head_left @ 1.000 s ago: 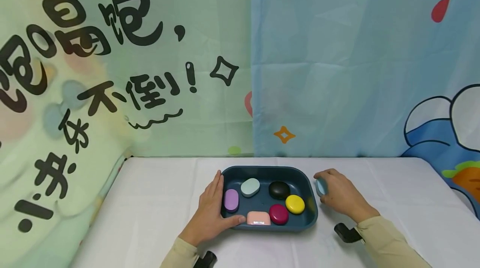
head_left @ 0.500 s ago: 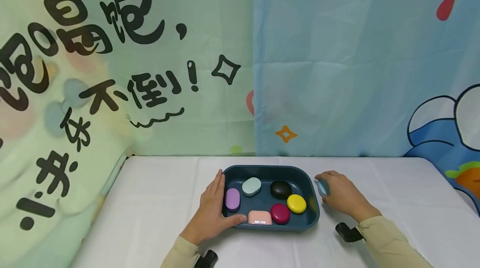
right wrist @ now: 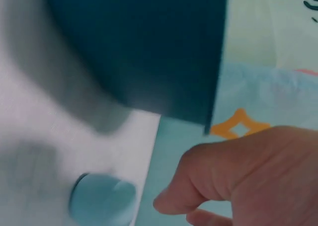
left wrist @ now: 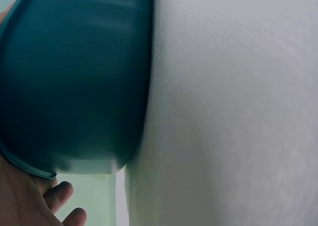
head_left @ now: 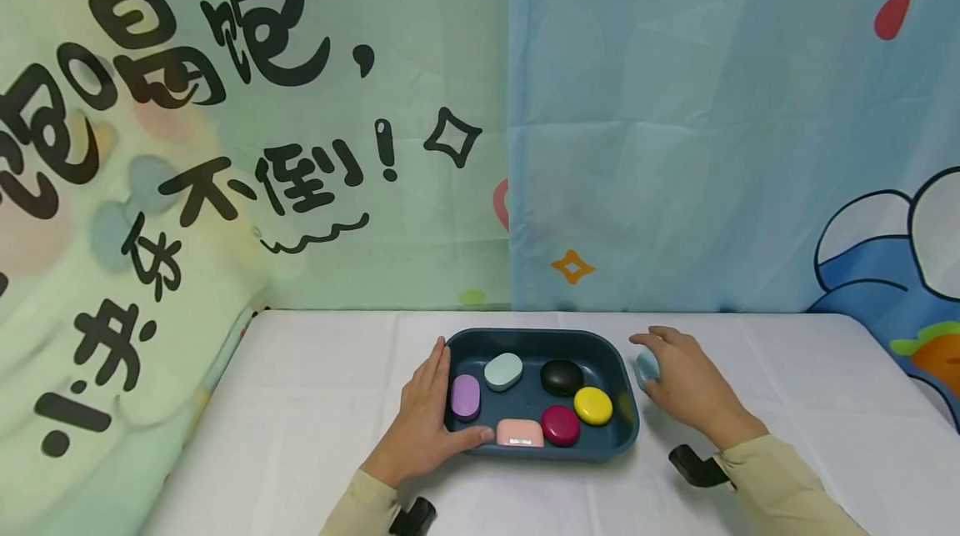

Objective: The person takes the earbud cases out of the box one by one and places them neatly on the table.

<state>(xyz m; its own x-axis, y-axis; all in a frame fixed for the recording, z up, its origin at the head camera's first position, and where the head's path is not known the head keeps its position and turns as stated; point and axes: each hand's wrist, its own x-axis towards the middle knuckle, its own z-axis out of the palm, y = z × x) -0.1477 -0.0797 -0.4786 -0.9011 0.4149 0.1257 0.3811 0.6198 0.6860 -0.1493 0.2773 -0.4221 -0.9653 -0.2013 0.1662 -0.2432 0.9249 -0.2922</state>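
Observation:
My left hand [head_left: 423, 419] rests against the left front corner of a dark blue tray [head_left: 517, 456]. Its fingers lie straight along the outer left side, and the thumb reaches over the front rim. In the left wrist view the wall of the tray [left wrist: 79, 77] fills the upper left. To the right of the tray, my right hand [head_left: 693, 390] hovers by a light blue rounded piece [right wrist: 103, 200] on the table. In the right wrist view a gap shows between thumb and piece; the other fingers are mostly hidden.
Inside the tray lie smooth pieces: purple [head_left: 466, 397], pale mint [head_left: 503, 372], black [head_left: 561, 378], yellow [head_left: 592, 407], dark red [head_left: 560, 425] and pink [head_left: 520, 433]. A white cloth [head_left: 330, 386] covers the table. A printed curtain [head_left: 637, 144] hangs behind it.
My right hand has lifted slightly and its fingers have spread away from the light blue piece, which shows more now. The left hand stays at the tray.

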